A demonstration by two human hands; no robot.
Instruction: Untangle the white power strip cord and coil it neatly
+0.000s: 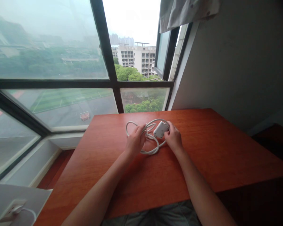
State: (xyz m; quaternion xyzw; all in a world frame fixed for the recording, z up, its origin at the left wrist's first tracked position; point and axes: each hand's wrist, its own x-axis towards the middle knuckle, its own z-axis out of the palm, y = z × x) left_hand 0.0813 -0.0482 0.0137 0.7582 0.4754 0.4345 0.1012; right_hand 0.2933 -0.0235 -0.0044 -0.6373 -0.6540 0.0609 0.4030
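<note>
A white extension cord (157, 146) lies in loose loops above and on the wooden desk, near its far side. At one end is its small boxy white socket block (160, 129), tilted, with dark screw holes on the face towards me. My right hand (174, 137) is closed around the block's right edge, thumb in front. My left hand (135, 140) pinches the looped cable a little to the left of the block. Some of the cable is hidden behind my fingers, and I cannot make out a plug.
The reddish-brown desk (103, 175) reaches up to large dark-framed windows (113, 84), with one pane open at the right. A grey curtain (188, 12) hangs above. At the lower left, a wall outlet (13, 211) has a white plug and cable in it. A wall rises on the right.
</note>
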